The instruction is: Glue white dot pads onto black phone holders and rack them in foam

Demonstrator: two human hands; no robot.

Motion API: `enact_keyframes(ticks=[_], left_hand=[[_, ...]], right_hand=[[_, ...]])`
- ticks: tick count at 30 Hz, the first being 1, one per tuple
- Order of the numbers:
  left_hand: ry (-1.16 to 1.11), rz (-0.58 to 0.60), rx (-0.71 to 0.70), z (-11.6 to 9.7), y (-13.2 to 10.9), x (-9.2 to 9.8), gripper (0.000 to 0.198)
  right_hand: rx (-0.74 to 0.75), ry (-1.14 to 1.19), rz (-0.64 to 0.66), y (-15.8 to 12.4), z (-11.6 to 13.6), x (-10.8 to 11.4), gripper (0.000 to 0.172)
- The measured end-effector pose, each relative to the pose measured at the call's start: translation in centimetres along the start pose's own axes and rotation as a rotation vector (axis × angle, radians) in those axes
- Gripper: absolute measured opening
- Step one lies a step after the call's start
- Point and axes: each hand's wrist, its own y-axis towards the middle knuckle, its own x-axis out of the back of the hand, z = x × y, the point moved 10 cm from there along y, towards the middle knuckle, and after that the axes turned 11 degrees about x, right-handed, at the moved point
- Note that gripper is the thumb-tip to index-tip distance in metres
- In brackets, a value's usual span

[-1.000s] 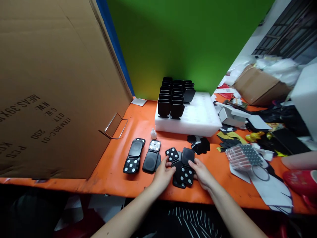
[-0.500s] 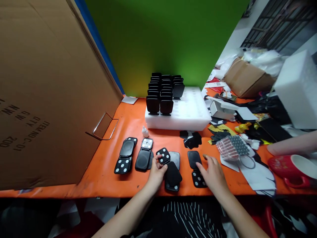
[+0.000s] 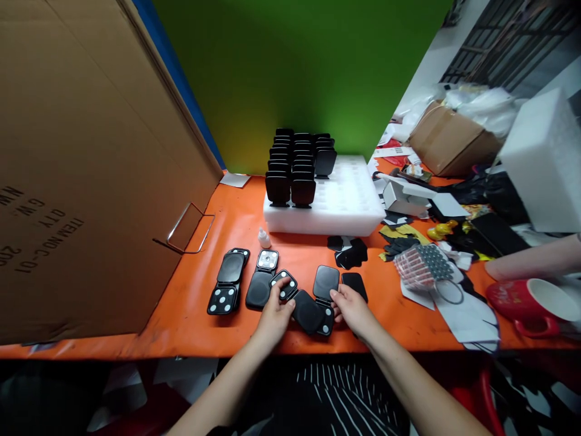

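My left hand (image 3: pixel 278 307) is closed on a hinged black piece (image 3: pixel 308 312), whose upper square bears white dots. To its right, my right hand (image 3: pixel 349 306) pinches the edge of another hinged piece (image 3: pixel 326 282), a smooth square above a dotted one. The two pieces overlap at the bottom. Beyond my right hand a black square (image 3: pixel 354 286) lies on the orange table, partly hidden. On the left lie a stack of hinged pieces (image 3: pixel 223 300) and a second group (image 3: pixel 260 289), topped by a white-faced square.
Rows of upright black pieces (image 3: pixel 290 188) stand in a white foam block (image 3: pixel 322 221). A small white bottle (image 3: pixel 264 238) is in front. A cardboard box (image 3: pixel 91 169) fills the left; a red mug (image 3: pixel 521 303), papers and bags clutter the right.
My right hand has moved left from the right-hand piece and taken hold of the piece beside my left hand. My left hand has shifted slightly left with its piece.
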Motion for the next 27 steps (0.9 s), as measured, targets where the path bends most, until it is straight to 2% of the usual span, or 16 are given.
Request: enact_keyframes(ticks=[5, 8, 10, 13, 15, 17, 20, 24, 27], left_hand=[[-0.096, 0.073, -0.042, -0.9, -0.2, -0.8, 0.063], [-0.105, 0.029, -0.088, -1.5, -0.5, -0.7, 0.057], [-0.102, -0.019, -0.113, -1.9, -0.8, -0.1, 0.051], [-0.083, -0.129, -0.140, -2.6, -1.1, 1.7, 0.046], [-0.038, -0.128, -0.147, -3.0, -0.9, 2.0, 0.047], [0.030, -0.047, -0.134, -2.9, -0.3, 1.1, 0.051], [0.122, 0.040, -0.097, -2.3, 0.6, -0.9, 0.048], [0.089, 0.056, -0.102, -2.2, 1.0, -2.2, 0.044], [0.091, 0.011, -0.152, -2.4, 1.0, -1.9, 0.053]], right_hand=[[-0.044, 0.057, -0.002, -0.2, 0.7, -0.4, 0.023], [-0.037, 0.064, -0.017, -0.2, 1.1, -0.1, 0.024], [-0.010, 0.062, -0.051, 0.0, 1.2, 0.9, 0.024], [0.015, 0.067, -0.178, 0.1, 1.3, 3.9, 0.021], [0.004, 0.087, -0.235, 0.0, 1.4, 5.6, 0.019], [-0.009, 0.105, -0.231, -0.1, 1.7, 6.1, 0.018], [-0.016, 0.123, -0.190, -0.2, 2.3, 5.5, 0.017], [-0.024, 0.161, -0.163, -0.2, 2.2, 4.4, 0.015], [-0.020, 0.159, -0.152, -0.2, 2.0, 4.1, 0.015]])
